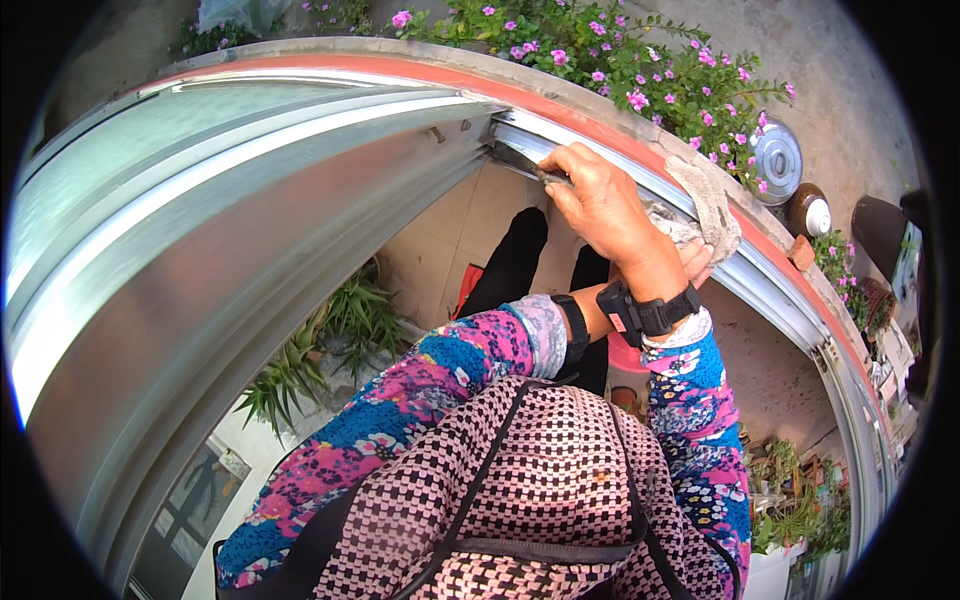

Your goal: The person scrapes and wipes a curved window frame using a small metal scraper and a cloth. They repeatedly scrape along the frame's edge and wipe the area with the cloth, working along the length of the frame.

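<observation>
My right hand [600, 199] grips a narrow dark tool [519, 159], a brush or a scraper. Its tip lies in the corner where the aluminium window track [637, 166] meets the sliding sash [420, 150]. Beneath my right wrist crosses my left forearm, and only the fingers of my left hand [697, 261] show, against a dirty grey cloth [709, 206]. Part of that cloth drapes over the sill and part is bunched on the track. Whether the left fingers grip it is hidden.
Beyond the red-edged sill [480, 73] grow pink-flowered plants [637, 75], beside a round metal lid [776, 161] and a brown jar [808, 210]. A brick piece [801, 253] sits on the ledge. Spiky potted plants [322, 345] stand indoors, and a pink basin [626, 354] is below my arms.
</observation>
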A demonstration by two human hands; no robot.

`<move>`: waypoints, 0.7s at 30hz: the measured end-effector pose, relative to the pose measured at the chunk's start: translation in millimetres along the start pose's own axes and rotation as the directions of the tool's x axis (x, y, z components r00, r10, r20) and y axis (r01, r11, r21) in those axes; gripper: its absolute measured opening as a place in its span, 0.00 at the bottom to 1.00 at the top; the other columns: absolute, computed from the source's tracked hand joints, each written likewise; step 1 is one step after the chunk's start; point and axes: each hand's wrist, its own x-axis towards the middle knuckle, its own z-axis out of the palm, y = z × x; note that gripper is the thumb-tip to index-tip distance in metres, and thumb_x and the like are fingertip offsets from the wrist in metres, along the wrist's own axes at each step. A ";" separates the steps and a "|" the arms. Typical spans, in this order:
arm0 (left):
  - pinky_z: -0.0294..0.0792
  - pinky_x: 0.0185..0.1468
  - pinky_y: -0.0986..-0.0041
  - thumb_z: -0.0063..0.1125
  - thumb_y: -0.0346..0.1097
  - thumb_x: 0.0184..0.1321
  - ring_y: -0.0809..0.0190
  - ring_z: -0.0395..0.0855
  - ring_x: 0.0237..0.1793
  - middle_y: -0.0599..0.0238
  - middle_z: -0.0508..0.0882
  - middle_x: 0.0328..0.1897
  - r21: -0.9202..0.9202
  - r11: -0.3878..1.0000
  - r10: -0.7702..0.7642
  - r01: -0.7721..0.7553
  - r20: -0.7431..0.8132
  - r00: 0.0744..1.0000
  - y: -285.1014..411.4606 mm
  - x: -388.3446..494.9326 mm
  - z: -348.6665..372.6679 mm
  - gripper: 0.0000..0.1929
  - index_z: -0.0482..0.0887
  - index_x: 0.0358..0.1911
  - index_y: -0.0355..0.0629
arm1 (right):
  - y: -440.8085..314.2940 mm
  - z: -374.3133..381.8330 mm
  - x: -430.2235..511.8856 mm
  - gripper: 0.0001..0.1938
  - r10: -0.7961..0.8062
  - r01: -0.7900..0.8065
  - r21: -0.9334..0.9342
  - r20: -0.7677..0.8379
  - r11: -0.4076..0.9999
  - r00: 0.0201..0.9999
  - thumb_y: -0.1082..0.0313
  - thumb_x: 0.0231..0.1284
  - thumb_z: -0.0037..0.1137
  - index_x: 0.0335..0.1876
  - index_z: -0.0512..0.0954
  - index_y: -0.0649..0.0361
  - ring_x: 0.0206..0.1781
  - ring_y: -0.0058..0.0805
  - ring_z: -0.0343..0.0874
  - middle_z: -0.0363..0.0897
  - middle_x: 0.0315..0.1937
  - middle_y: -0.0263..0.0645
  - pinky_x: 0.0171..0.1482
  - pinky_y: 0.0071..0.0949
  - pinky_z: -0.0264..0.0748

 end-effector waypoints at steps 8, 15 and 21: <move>0.55 0.80 0.54 0.54 0.38 0.65 0.46 0.64 0.78 0.45 0.70 0.75 -0.758 0.609 -0.138 0.234 0.189 0.972 1.8 3.3 1.9 0.30 0.71 0.72 0.39 | 3.2 -77.5 -95.9 0.15 0.131 -0.135 0.013 -0.350 0.991 0.928 0.77 0.57 0.65 0.51 0.80 0.58 0.46 0.48 0.85 0.81 0.46 0.43 0.48 0.38 0.81; 0.60 0.78 0.60 0.56 0.35 0.59 0.47 0.64 0.79 0.50 0.68 0.78 -0.405 0.908 -0.051 0.112 0.157 0.986 -5.8 12.1 -22.1 0.29 0.79 0.66 0.37 | 44.1 -110.0 -168.2 0.13 0.146 -0.399 -0.439 -0.505 0.805 0.851 0.77 0.57 0.65 0.48 0.81 0.55 0.44 0.44 0.84 0.78 0.42 0.39 0.44 0.41 0.80; 0.68 0.72 0.62 0.57 0.32 0.58 0.45 0.64 0.79 0.48 0.68 0.78 -0.434 0.896 -0.028 0.092 0.152 0.988 -11.2 13.7 -22.4 0.29 0.80 0.65 0.35 | 44.9 -99.9 -194.2 0.13 0.199 -0.410 -0.468 -0.436 0.783 0.878 0.77 0.57 0.64 0.48 0.82 0.55 0.44 0.44 0.84 0.78 0.42 0.39 0.44 0.41 0.80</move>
